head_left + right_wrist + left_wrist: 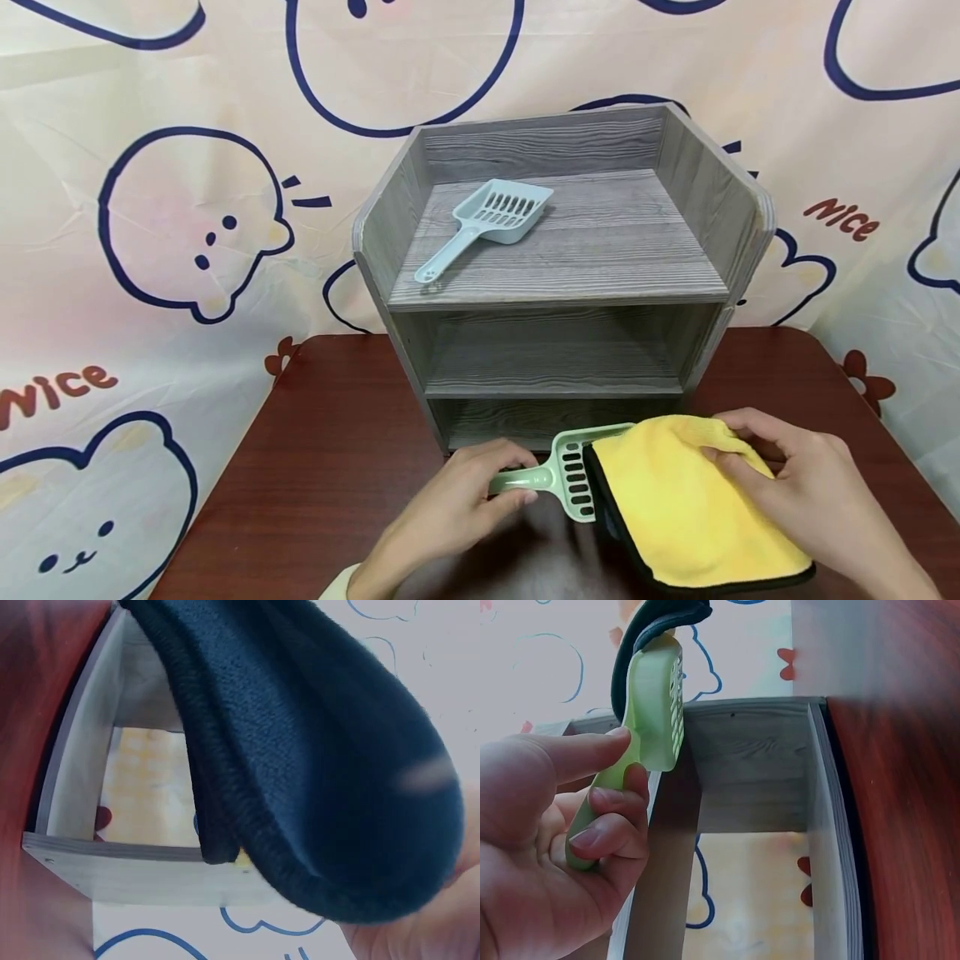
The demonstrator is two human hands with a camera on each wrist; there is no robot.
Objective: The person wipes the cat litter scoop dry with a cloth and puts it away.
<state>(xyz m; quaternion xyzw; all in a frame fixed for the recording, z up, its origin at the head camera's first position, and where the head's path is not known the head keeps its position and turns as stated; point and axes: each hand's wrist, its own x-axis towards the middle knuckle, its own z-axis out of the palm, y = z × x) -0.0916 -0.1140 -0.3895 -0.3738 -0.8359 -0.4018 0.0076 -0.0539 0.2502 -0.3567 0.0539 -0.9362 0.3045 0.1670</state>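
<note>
My left hand point(468, 496) grips the handle of a light green slotted litter scoop point(573, 479), its fingers curled round it in the left wrist view. Over the scoop's far end lies a cloth point(690, 508), yellow on top with a dark underside and black edging. My right hand point(795, 483) pinches this cloth near its upper right edge and hides part of it. The cloth's dark side point(300, 750) fills much of the right wrist view and covers most of that hand. Part of the scoop's slotted pan is hidden beneath the cloth.
Behind the hands stands a grey wood-grain shelf unit point(555, 387) on a dark red-brown table point(315, 492). A light blue slotted scoop point(502, 212) lies on its top board, handle toward the front left. A cartoon-printed sheet point(195, 350) hangs around the table.
</note>
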